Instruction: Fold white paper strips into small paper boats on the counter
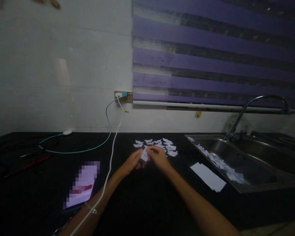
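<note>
Between my two hands is a small folded piece of white paper (144, 154), held above the black counter. My left hand (134, 160) grips its left side, fingers curled beneath. On the other side my right hand (159, 156) pinches its upper right edge. Just beyond the hands, several white folded paper boats (171, 148) stand in a cluster, some partly hidden by my right hand. A stack of flat white paper sheets (208, 177) lies to the right of my right forearm.
A steel sink (257, 164) with a curved faucet (245, 109) is at the right; many white paper pieces (220, 162) lie along its left side. A lit phone (82, 185) rests at left. A white cable (112, 147) crosses over my left forearm from the wall socket (129, 97).
</note>
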The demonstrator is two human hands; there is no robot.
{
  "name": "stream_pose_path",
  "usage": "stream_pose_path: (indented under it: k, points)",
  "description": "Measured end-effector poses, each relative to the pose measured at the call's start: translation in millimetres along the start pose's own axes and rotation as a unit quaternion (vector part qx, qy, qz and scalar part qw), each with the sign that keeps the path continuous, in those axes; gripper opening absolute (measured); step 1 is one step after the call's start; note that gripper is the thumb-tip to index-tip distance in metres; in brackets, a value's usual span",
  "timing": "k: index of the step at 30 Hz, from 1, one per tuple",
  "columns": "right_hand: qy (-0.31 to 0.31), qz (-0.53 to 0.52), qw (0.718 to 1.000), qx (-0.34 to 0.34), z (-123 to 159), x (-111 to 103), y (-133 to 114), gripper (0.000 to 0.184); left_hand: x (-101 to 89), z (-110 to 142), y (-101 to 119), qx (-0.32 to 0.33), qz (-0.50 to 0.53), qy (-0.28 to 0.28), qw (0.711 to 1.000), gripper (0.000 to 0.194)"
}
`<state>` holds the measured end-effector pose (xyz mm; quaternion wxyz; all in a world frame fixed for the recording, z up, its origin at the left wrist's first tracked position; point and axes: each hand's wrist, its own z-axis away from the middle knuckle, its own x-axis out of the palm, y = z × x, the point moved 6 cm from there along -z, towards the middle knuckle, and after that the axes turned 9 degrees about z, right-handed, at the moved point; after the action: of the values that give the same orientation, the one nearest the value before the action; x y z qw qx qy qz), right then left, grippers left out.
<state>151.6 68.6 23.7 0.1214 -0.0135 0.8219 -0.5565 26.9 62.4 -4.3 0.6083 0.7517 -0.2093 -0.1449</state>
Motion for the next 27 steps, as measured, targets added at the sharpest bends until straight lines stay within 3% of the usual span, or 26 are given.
stream_pose_path:
  k: [6,12,17,21,23,27]
  points:
    - [-0.019,-0.058,0.997,0.040,4,6,3,0.031,-5.8,1,-6,0.003,-0.051,0.032,0.998,0.051]
    - [-0.056,-0.178,0.976,0.117,7,9,11,0.037,-8.6,5,1,-0.003,-0.053,0.037,0.998,0.049]
    - [-0.056,-0.087,0.989,0.103,6,4,10,0.028,-9.5,6,3,-0.033,-0.020,0.037,0.999,0.049]
    - [-0.060,-0.053,0.994,0.073,3,2,6,0.025,-14.1,4,3,-0.019,-0.031,0.047,0.998,0.059]
    - [-0.046,-0.056,0.995,0.066,2,-2,4,0.028,-13.7,3,3,-0.007,-0.053,0.035,0.998,0.061]
    - [0.002,-0.093,0.992,0.082,0,-10,1,0.039,-0.2,6,2,-0.004,-0.076,-0.055,0.996,0.058]
